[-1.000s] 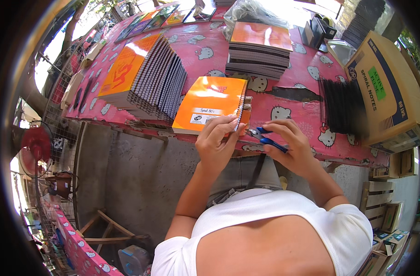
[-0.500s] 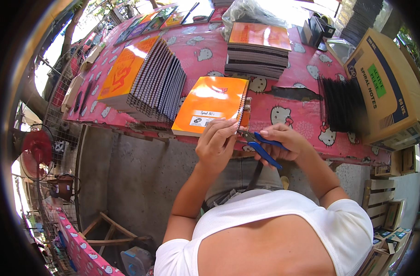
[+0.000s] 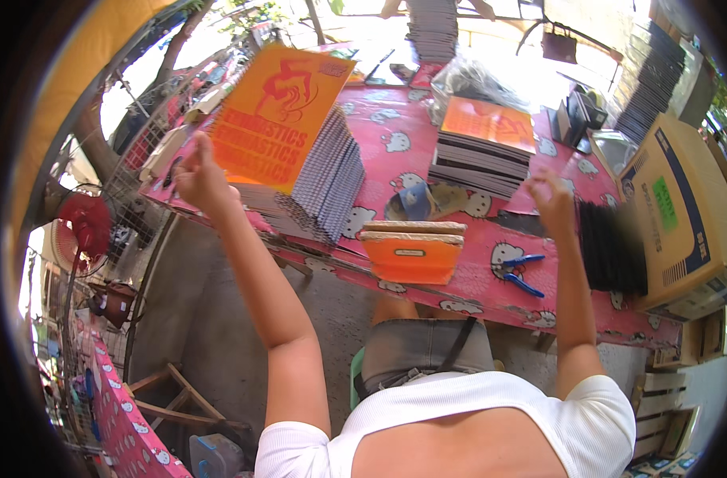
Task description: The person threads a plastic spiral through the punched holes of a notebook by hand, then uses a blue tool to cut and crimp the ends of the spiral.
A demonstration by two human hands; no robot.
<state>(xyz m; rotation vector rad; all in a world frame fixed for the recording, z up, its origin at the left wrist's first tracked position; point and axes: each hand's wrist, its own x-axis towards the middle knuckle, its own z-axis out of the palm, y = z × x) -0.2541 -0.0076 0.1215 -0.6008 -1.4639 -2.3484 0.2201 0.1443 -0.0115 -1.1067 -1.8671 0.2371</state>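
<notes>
My left hand pinches the lower left edge of an orange spiral notebook with a red figure on its cover. The notebook is tilted over the left stack of spiral notebooks, whose coil edges face right. My right hand, slightly blurred, is raised with its fingers apart and nothing visible in it. It is by the lower right corner of a second notebook stack with an orange cover on top. Blue-handled cutting pliers lie on the table with their handles spread.
An orange block with worn edges stands near the table's front edge. Black coils lie beside a large cardboard box at right. A clear plastic bag is at the back, and a red fan stands at left.
The notebook has gone from the table's front to above the left stack with my left hand. My right hand has let go of the pliers and moved up toward the right stack.
</notes>
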